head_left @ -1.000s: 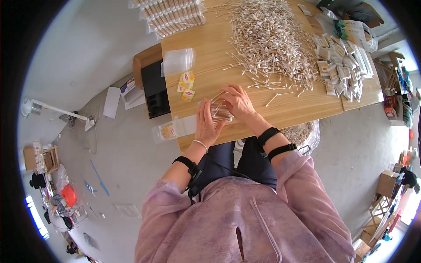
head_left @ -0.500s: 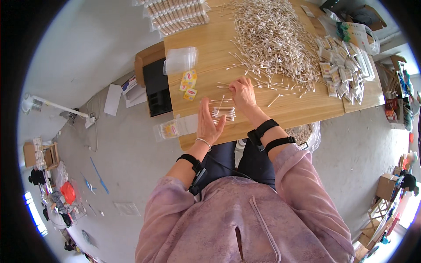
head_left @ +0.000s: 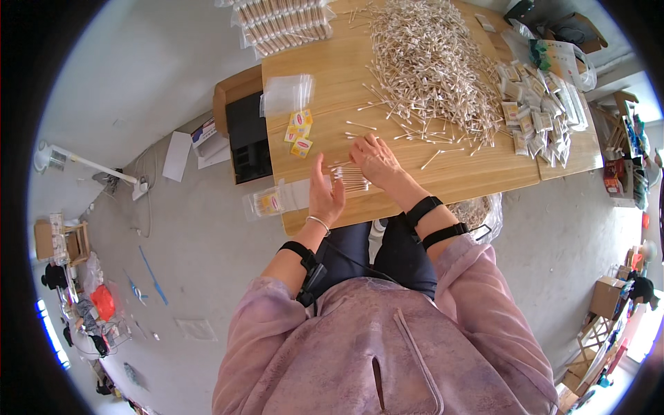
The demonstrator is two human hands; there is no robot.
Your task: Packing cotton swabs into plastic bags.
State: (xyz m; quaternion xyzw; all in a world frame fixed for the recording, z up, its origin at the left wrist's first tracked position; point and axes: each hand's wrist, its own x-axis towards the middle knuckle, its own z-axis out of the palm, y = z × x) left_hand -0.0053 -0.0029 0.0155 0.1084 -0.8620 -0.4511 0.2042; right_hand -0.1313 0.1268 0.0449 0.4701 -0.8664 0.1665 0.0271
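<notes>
I have the left hand (head_left: pixel 326 198) released, its fingers raised and the thumb apart from them, beside a small row of white-tipped cotton swabs with thin pale sticks (head_left: pixel 353 180). That row lies between the two hands, near the front left corner of the light-brown wooden table (head_left: pixel 477 169). I cannot tell whether the left thumb touches the swab ends. The right hand (head_left: pixel 377 162) is bent over the row's far right side, fingertips drawn together; whether they pinch a swab, I cannot tell.

For room, I read a band of bare wood running right from the right hand along the front edge, which both forearms cross. Beyond it, a large loose heap of white-tipped swabs (head_left: pixel 425 62) bounds me at the back, with a few strays, one single swab (head_left: pixel 361 126) just beyond the right fingertips.

On the left I am tighter: small yellow-and-white cards with red ovals (head_left: pixel 299 131) and a stack of clear plastic bags (head_left: pixel 287 95) lie near the left edge, and a clear bag of swabs with a yellow card (head_left: pixel 266 203) juts out past it.
</notes>
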